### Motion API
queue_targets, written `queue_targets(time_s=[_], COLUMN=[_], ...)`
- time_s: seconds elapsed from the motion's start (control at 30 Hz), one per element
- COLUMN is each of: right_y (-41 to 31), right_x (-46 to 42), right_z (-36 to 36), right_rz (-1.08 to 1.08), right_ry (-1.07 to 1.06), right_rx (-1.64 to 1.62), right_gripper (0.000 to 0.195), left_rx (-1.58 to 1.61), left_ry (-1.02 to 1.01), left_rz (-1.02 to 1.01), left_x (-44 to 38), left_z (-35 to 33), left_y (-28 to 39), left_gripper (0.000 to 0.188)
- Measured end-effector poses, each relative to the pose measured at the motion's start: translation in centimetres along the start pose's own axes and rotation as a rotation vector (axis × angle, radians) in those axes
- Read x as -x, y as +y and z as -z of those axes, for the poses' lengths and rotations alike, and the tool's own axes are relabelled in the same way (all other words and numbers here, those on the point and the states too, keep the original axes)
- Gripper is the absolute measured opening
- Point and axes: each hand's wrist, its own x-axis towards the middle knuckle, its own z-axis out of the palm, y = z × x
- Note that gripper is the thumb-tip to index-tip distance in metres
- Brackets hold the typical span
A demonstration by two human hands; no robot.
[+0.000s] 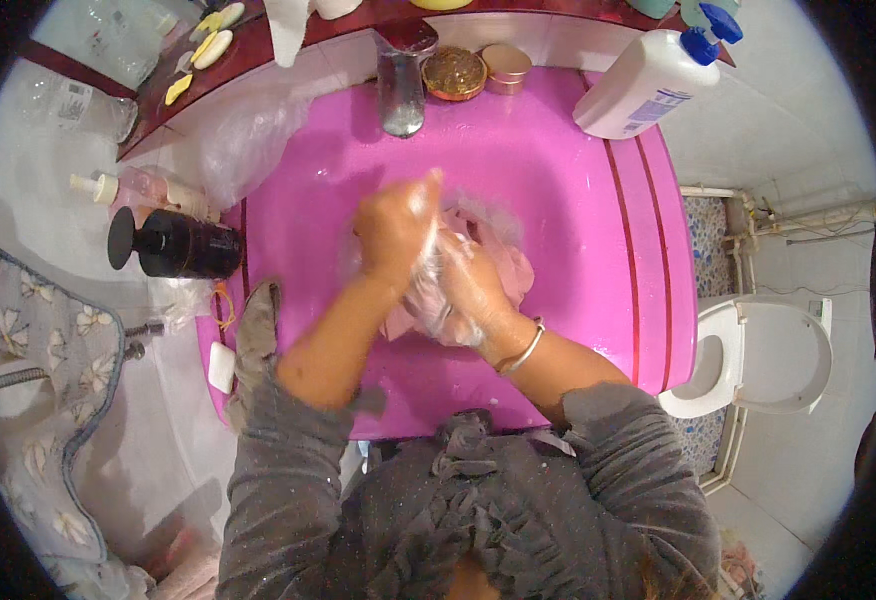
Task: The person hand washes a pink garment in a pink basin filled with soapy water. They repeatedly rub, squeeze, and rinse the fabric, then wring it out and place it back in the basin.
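A wet pink cloth [514,274] lies bunched in the basin of the pink sink [550,322], with white suds on it. My left hand [397,225] is a blurred, foamy fist at the cloth's upper left, thumb side up, gripping a soapy fold. Lower and to the right, my right hand [472,281] closes over the sudsy bundle, its fingers partly hidden in foam. A pale bangle [526,349] circles my right wrist. The two hands nearly meet at the lathered part of the cloth. Above them stands the metal faucet [401,90].
Behind the basin are a round gold-rimmed dish [454,73] and a lidded tin [506,67]. A white pump bottle [644,86] stands at the right rim. Leftward are a black pump bottle [183,244], a white soap bar [221,367] and a grey cloth [256,330]. A toilet [715,367] is at right.
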Motion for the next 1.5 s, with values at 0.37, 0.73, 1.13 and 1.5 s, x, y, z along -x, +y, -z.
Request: queue_targets(time_s=[0.37,0.73,1.13,1.5], right_y=[-0.1,-0.4,-1.2,-0.9], right_x=[-3.1,-0.7,-2.2,-0.1], right_z=[3.8,-0.2,3.1,-2.6], right_rz=[-0.11,-0.166,-0.22,-0.202], right_ry=[-0.357,0.045,-0.39,0.036], right_rx=[-0.131,-0.004,-0.306,-0.145], right_gripper=[0.019,0.023,0.02,0.024], left_rx=[-0.007,-0.279,-0.1,0.549], left_ry=[0.097,0.099,0.154,0.588], left_rz=[0.014,-0.305,-0.116,0.187], left_x=[-2.9,-1.0,-2.8,-0.6], left_z=[0.3,-0.6,-0.4,-5.7], left_y=[-1.4,-1.0,-1.8,-3.8], left_gripper=[0.026,0.025,0.029,0.016])
